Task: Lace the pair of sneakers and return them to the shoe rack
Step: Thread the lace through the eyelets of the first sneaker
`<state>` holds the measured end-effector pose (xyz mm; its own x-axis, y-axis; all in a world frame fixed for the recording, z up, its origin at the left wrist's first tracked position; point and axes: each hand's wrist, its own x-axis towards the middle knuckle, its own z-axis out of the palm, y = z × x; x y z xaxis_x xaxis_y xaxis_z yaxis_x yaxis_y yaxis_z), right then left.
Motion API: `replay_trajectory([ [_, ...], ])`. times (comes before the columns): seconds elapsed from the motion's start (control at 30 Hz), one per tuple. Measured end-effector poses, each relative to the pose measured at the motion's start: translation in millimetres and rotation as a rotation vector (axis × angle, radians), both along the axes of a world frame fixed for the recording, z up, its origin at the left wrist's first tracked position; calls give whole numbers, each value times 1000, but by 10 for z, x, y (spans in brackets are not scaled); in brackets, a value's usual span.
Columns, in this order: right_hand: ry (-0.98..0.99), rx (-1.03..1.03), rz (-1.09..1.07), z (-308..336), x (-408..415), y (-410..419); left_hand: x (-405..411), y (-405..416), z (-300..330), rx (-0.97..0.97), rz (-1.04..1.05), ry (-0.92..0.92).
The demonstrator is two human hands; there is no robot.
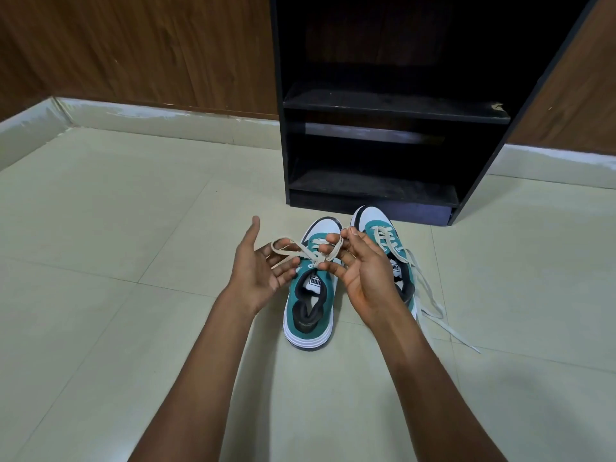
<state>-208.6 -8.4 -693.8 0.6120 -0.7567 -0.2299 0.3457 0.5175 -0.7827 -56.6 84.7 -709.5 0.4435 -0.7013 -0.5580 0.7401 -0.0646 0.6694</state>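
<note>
Tiled floor [133, 228], black shoe rack [383, 105] behind | left sneaker [310, 311], right sneaker [376, 225] side by side near rack | left hand [256, 268] fingers released, lace [316, 258] loop seemingly draped across | right hand [366, 275] fingers pinching lace over left sneaker

- left forearm [200, 361] and right forearm [433, 378]: both bare skin, pretty slim
- left hand [256, 265] and right hand [366, 271]: bare too, long fingers, creased palms

I see the pale tiled floor [100, 228] bearing the black shoe rack [373, 191] at its far edge. The left sneaker [308, 315] and right sneaker [365, 216] stand side by side before it, a loose lace [448, 330] trailing.
</note>
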Motion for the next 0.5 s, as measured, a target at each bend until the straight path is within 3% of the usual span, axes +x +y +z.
replay_trajectory([
  [0.1,4,7,0,4,-3,5,2,38,-29,-141,3,52],
  [0.27,-4,23,-5,19,7,14,-114,-30,-47,-244,9,-294],
  [0.4,-29,10,-1,6,1,30,-220,-111,43,-391,0,-237],
  [0.5,1,-19,7,-22,-20,40,-268,-216,30,-395,45,-219],
])
